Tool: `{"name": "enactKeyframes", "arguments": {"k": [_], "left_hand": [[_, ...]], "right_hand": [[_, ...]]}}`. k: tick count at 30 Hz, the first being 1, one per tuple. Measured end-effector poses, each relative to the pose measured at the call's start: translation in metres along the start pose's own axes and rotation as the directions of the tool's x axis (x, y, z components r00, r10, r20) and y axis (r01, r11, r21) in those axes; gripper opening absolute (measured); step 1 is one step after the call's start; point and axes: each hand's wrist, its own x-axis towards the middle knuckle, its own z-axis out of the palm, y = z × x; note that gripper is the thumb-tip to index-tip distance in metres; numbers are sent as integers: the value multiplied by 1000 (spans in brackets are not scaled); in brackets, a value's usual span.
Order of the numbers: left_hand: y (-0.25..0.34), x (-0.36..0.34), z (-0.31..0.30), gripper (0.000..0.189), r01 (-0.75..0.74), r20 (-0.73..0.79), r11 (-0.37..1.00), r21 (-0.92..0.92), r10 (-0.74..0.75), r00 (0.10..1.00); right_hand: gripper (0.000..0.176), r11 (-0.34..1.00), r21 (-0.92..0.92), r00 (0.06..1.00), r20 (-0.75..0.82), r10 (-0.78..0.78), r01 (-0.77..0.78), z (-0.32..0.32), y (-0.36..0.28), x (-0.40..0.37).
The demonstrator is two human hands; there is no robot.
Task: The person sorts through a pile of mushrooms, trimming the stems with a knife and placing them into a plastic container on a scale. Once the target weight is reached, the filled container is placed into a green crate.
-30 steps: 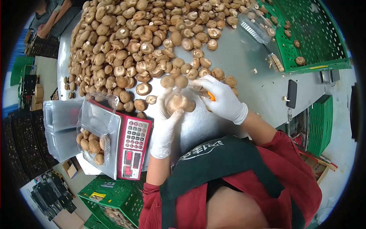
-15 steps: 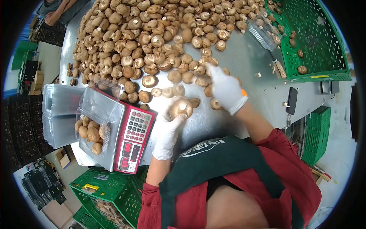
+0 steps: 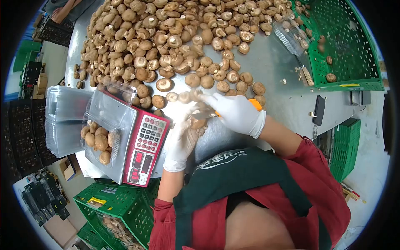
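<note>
Trimming seems in hand: the left hand (image 3: 180,141) closes round a mushroom (image 3: 198,123) over the near table (image 3: 273,62), right of the scale (image 3: 144,146), while the right hand (image 3: 241,115) clasps an orange-handled knife (image 3: 255,104), calling next for a controlled cut.

Produce-packing workroom, mushrooms (image 3: 146,44) heaped on a metal table (image 3: 287,100), red scale (image 3: 151,135), stacked clear boxes (image 3: 62,137), green crate (image 3: 346,46)

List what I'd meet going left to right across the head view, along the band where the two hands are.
Stacked clear containers → red scale → gloved left hand → gloved right hand → black phone-shaped object → stacked green crates.
</note>
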Motion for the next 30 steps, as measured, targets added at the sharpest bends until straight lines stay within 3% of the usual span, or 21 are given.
{"name": "enactKeyframes", "arguments": {"k": [3, 6, 9, 11, 13, 14, 15, 18, 21, 22, 24, 27, 30], "left_hand": [[1, -4, -3, 61, -24, 160, 983, 183, -6, 987], [-4, -8, -3, 66, 31, -3, 991, 127, -30, 1000], [-4, -7, 6, 61, 12, -7, 973, 229, -10, 1000], [-10, -2, -5, 58, 26, 96, 965, 259, -52, 994], [-7, -4, -12, 55, 24, 155, 950, 313, -76, 985], [-6, -2, -10, 54, 29, 182, 939, 343, -97, 979], [-5, -2, -5, 49, 71, 179, 963, 258, -120, 976], [-1, -7, 11, 43, 147, 126, 979, 142, -165, 978], [1, -17, 6, 47, 167, 195, 959, 229, -214, 957], [1, -19, 4, 50, 164, 242, 946, 281, -235, 941], [4, -27, 5, 53, 21, 183, 867, 498, -129, 975], [26, -42, -1, 59, -179, 146, 755, 630, 110, 983], [41, -57, -8, 73, -194, 10, 912, 361, 204, 979]], "right_hand": [[50, 995, -89, 990, 138, -25, 37, -5, -6, 2], [48, 991, -95, 972, 222, -71, 94, -9, -9, 3], [47, 993, -83, 965, 255, -59, 82, -9, -7, 1], [47, 996, -54, 956, 286, -59, 78, -8, -5, 2], [48, 998, -47, 915, 400, 45, -29, -6, -5, 4], [49, 1000, 0, 946, 326, -8, 8, -4, -4, 4], [50, 998, 46, 967, 248, -50, 40, -2, -5, 3], [50, 1000, 14, 947, 322, -3, -2, -9, -12, 5], [54, 942, -150, 931, 166, 325, -302, 11, 21, -6], [55, 939, -114, 942, 44, 332, -325, 7, 40, -6], [54, 934, -58, 935, -62, 350, -353, -4, 65, -10], [52, 914, -37, 915, -3, 404, -404, -20, 62, -13], [50, 941, -3, 941, -19, 339, -339, -16, 56, -14]]}}
